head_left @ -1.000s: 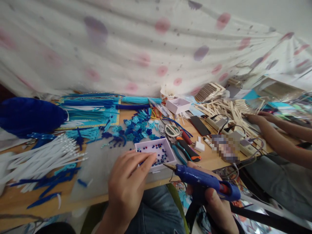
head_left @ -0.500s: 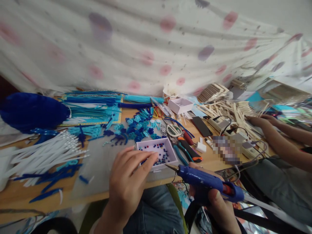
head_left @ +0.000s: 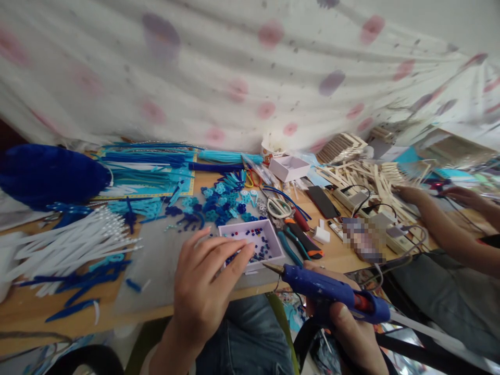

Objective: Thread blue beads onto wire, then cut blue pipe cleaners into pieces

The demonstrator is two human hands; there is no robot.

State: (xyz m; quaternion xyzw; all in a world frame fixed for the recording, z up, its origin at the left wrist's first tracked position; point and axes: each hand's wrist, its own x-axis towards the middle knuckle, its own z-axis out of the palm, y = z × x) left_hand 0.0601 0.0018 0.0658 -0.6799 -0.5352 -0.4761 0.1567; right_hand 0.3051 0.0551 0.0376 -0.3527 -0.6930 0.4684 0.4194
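Note:
My right hand [head_left: 344, 317] is wrapped round the handle of a blue hot glue gun [head_left: 320, 285], its metal nozzle aimed left. A white glue stick sticks out of the gun's rear. Over the left side of a small white box [head_left: 273, 239] hovers my left hand [head_left: 211, 276], thumb and forefinger pinched together and the other fingers loosely stretched. Whatever the pinch holds, if anything, is too small to make out. Inside the box lie many small beads [head_left: 260, 250], mostly dark blue with a few red. The nozzle tip is just right of the box's near edge.
Blue felt-like flowers [head_left: 222, 200], white stems [head_left: 78, 245] and blue pipe cleaners [head_left: 148, 161] cover the left and back. Pliers [head_left: 300, 239], scissors [head_left: 279, 208], a phone [head_left: 323, 202] and a power strip [head_left: 398, 239] lie right. Another person's arm [head_left: 441, 224] reaches over wooden sticks [head_left: 375, 182].
The glue gun has shifted very slightly left. My left hand keeps almost the same pose over the box. On the right, one of the other person's hands has moved farther right.

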